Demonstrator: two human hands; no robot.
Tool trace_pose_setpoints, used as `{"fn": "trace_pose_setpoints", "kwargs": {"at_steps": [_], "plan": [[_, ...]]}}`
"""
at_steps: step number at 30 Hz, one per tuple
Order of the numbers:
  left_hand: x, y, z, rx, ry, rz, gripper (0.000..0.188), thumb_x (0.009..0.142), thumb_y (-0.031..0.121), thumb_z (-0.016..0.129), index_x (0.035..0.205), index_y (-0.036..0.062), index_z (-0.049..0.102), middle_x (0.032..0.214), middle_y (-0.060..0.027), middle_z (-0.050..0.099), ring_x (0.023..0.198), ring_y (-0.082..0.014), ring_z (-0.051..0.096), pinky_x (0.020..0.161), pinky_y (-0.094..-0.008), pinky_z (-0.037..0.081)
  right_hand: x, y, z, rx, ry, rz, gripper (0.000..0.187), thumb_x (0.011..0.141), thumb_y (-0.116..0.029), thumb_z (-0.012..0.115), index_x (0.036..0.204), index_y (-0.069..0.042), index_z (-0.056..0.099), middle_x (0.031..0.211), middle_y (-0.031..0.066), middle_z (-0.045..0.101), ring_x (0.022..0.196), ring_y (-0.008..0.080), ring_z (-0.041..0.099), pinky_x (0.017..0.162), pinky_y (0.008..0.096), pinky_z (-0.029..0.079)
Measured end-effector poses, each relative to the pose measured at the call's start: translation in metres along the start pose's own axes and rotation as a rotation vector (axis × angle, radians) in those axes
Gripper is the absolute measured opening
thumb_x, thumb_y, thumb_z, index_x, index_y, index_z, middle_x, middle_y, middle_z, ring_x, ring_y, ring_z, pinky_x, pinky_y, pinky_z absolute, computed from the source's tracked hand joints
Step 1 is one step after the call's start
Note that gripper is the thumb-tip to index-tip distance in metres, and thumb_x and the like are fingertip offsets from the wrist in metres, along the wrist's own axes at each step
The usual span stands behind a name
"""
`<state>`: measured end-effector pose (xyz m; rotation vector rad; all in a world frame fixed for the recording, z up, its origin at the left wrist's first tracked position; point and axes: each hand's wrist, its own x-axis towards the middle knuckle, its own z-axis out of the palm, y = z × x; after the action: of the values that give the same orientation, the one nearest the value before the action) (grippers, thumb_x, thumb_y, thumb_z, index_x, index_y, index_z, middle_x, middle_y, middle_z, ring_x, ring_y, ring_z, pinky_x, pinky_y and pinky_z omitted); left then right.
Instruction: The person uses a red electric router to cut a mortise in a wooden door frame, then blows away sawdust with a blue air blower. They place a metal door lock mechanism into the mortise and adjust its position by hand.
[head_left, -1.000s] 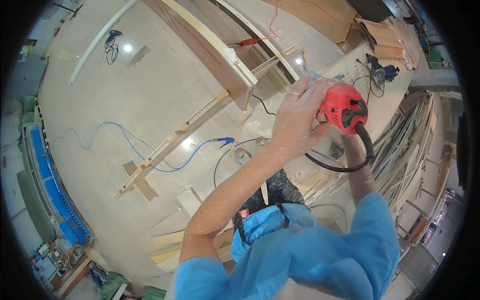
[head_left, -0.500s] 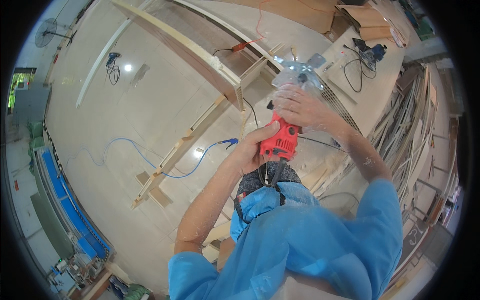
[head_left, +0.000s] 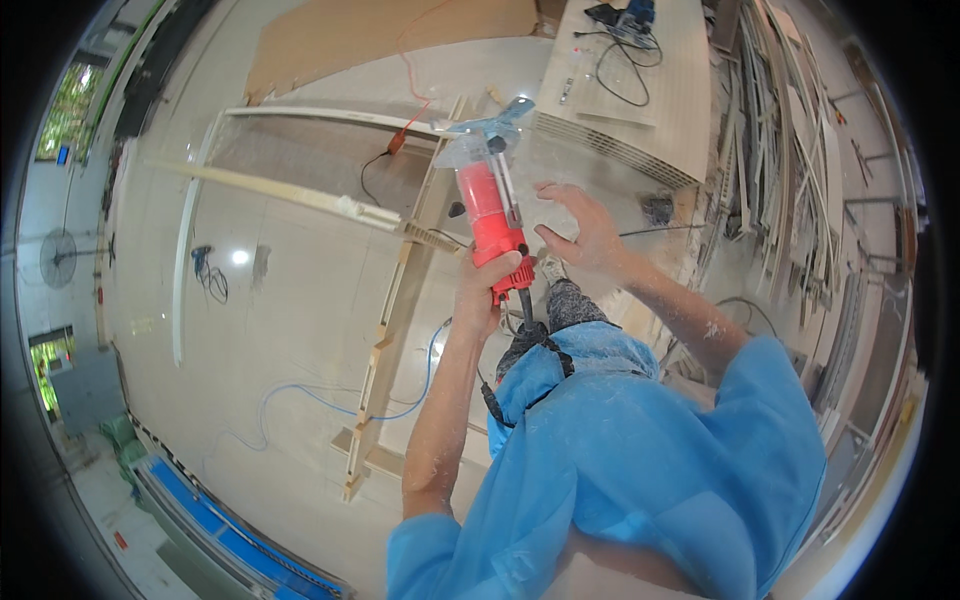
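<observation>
My left hand [head_left: 484,285] is wrapped round the lower end of a red trim router [head_left: 492,220], its thumb across the body near the cord. The router points away from me, its clear plastic base [head_left: 463,151] and a metal guide piece [head_left: 508,117] at the far end. A dark power cord [head_left: 527,305] runs from its near end toward my waist. To the right of the router, my right hand [head_left: 585,232] hangs empty, fingers spread and curved, not touching it.
A long pale panel frame [head_left: 300,195] lies ahead left, across a wooden support [head_left: 385,345]. Far right stands a worktable [head_left: 640,110] bearing a corded blue power tool [head_left: 632,20]. Scrap strips [head_left: 780,190] pile up at right. A blue hose [head_left: 300,388] trails on the floor.
My right hand has let go of the router's upper part and moved down and to the right. My left hand still holds the router. The whole view has turned.
</observation>
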<state>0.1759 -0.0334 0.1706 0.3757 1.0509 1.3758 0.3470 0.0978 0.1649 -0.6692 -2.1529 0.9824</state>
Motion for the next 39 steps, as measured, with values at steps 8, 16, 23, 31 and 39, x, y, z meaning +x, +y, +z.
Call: {"fn": "trace_pose_setpoints", "kwargs": {"at_steps": [8,16,23,31,39], "plan": [[0.109,-0.002,0.061,-0.076,0.007,-0.098,0.043,0.093,0.027,0.072,0.124,0.0001,0.058,0.105,-0.0121,0.071,0.097,-0.0251,0.072,0.086,-0.0387,0.058,-0.02,0.054,-0.048,0.751,-0.019,0.638,0.043,0.095,-0.028,0.075,0.127,-0.002,0.062,0.111,0.0089,0.07,0.102,0.0177,0.068,0.089,0.0334,0.055],[0.23,-0.025,0.141,-0.108,0.066,-0.187,0.032,0.096,0.025,0.069,0.118,0.0028,0.06,0.102,-0.0089,0.069,0.093,-0.0219,0.07,0.082,-0.0387,0.057,0.025,0.115,-0.122,0.052,0.053,0.36,0.06,0.086,-0.043,0.078,0.131,-0.007,0.061,0.101,0.0151,0.071,0.085,0.0319,0.071,0.078,0.0424,0.056],[0.287,-0.051,0.178,-0.116,0.069,-0.245,0.037,0.095,0.027,0.072,0.122,0.0057,0.057,0.102,-0.0076,0.068,0.09,-0.0219,0.069,0.079,-0.04,0.058,0.045,0.162,-0.169,-0.159,-0.068,0.499,0.061,0.084,-0.05,0.08,0.12,-0.005,0.061,0.1,0.0196,0.068,0.079,0.0333,0.071,0.071,0.0431,0.057],[0.338,-0.086,0.18,-0.195,0.004,-0.302,0.04,0.096,0.028,0.07,0.124,0.003,0.055,0.105,-0.0135,0.07,0.093,-0.0269,0.072,0.083,-0.0404,0.061,0.033,0.204,-0.147,0.567,0.373,0.778,0.06,0.084,-0.023,0.084,0.13,-0.003,0.052,0.124,0.0156,0.059,0.108,0.0262,0.065,0.089,0.0395,0.056],[0.381,-0.126,0.183,-0.069,-0.048,-0.369,0.038,0.096,0.026,0.07,0.122,0.0021,0.056,0.105,-0.0133,0.07,0.093,-0.0258,0.072,0.084,-0.0403,0.06,0.011,0.25,-0.134,0.781,0.516,0.853,0.066,0.088,-0.015,0.081,0.138,-0.005,0.04,0.132,0.0118,0.05,0.116,0.0216,0.059,0.099,0.0388,0.051]]}}
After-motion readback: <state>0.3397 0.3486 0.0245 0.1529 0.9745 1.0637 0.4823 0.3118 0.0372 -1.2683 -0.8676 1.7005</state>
